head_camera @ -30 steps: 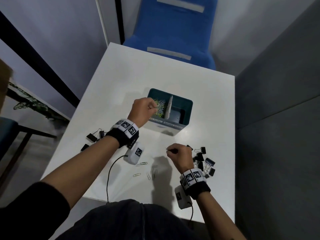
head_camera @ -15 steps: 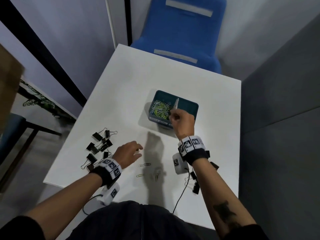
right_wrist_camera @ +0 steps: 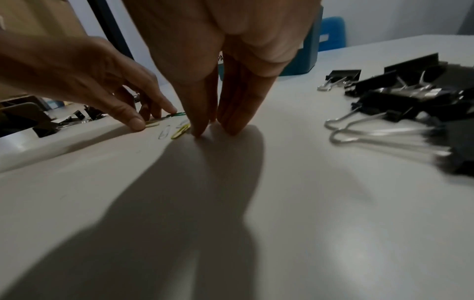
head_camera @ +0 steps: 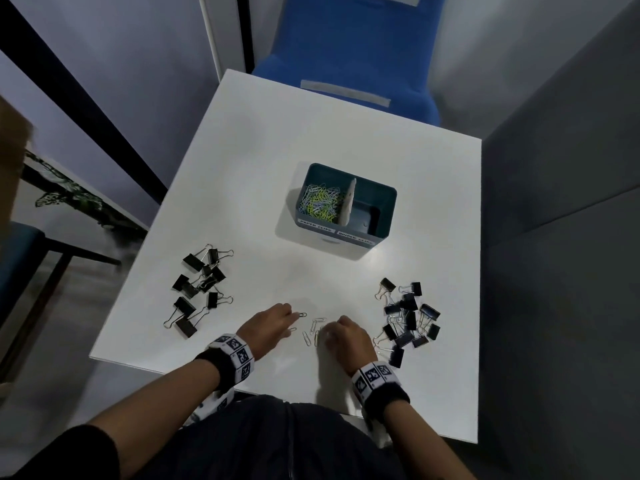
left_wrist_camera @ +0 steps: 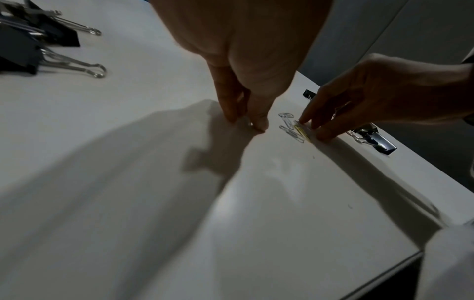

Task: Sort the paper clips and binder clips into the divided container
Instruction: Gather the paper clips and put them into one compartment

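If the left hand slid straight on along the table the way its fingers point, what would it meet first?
The left hand points right across the table, fingertips beside a dark paper clip. That clip comes first, then probably the loose paper clips and the right hand. Depth is hard to judge.

Office cubicle: white desk [head_camera: 339,140], blue chair [head_camera: 349,46] (grey partition walls)

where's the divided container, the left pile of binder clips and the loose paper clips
divided container [head_camera: 382,233], head view, near right wall below the rim
left pile of binder clips [head_camera: 194,262], head view, black body of a far clip
loose paper clips [head_camera: 318,321], head view, wire loop between the hands
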A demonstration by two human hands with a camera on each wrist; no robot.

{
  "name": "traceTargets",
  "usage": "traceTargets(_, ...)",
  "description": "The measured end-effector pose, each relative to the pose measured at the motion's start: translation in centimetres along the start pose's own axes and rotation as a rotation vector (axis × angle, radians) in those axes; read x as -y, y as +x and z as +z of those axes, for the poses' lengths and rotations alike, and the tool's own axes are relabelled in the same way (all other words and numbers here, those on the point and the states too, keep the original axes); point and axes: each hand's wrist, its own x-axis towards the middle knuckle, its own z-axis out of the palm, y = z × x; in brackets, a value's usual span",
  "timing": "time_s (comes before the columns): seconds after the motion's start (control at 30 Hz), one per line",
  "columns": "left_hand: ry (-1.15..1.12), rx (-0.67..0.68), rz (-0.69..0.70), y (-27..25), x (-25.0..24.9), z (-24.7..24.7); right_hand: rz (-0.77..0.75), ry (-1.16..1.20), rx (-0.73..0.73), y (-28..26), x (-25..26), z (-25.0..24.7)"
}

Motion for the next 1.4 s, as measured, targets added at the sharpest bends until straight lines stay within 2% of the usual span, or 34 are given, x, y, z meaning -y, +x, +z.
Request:
traceTargets(0.1, -0.036, -0.021, -0.017, 0.9, -0.3, 0.4, 0.012, 0.050, -0.055, 0.7, 1.0, 0.5)
traceTargets(0.27, -0.137, 0.020, -0.132, 1.3, -0.6, -0.2, 0.021, 0.067, -0.089, 0.6, 0.9, 0.4)
traceTargets(0.43, -0.131, 0.038, -0.193, -0.2, -1.1, 0.2, -0.025, 0.000, 0.017, -0.3, 0.4, -0.3)
traceTargets(0.5, -0.094, 0.023, -0.166, -0.2, -1.9, 0.4, -0.049, -0.017, 0.019, -0.1, 0.9, 0.3)
traceTargets(0.63, 0.094, -0.007, -0.062, 0.7, -3.0, 1.1, -0.091, -0.014, -0.083, 0.1, 2.1, 1.7)
traceTargets(0.8, 0.050, -0.123, -0.023, 0.7, -2.3, 2.2, -0.110, 0.010, -0.147, 0.4, 2.3, 2.6)
traceTargets(0.97, 0.071, -0.078, -0.077, 0.8, -2.4, 1.8, 0.023, 0.053, -0.158, 1.0, 2.7, 2.7)
traceTargets(1.07, 0.006, -0.041, -0.152, 1.4, -2.5, 1.6, 0.123, 0.089, -0.132, 1.5, 2.8, 2.1)
traceTargets(1.27, -0.142, 0.062, -0.298, 3.6, -2.3, -0.4, 0.176, 0.118, -0.087, 2.4, 2.2, 0.7)
traceTargets(1.33, -0.194, 0.048, -0.337, 3.9, -2.2, -1.3, 0.212, 0.182, -0.114, 2.3, 1.5, 0.3)
traceTargets(1.4, -0.252, -0.021, -0.335, 4.3, -2.4, -2.9, 0.257, 0.257, -0.132, 1.8, 0.7, -0.1)
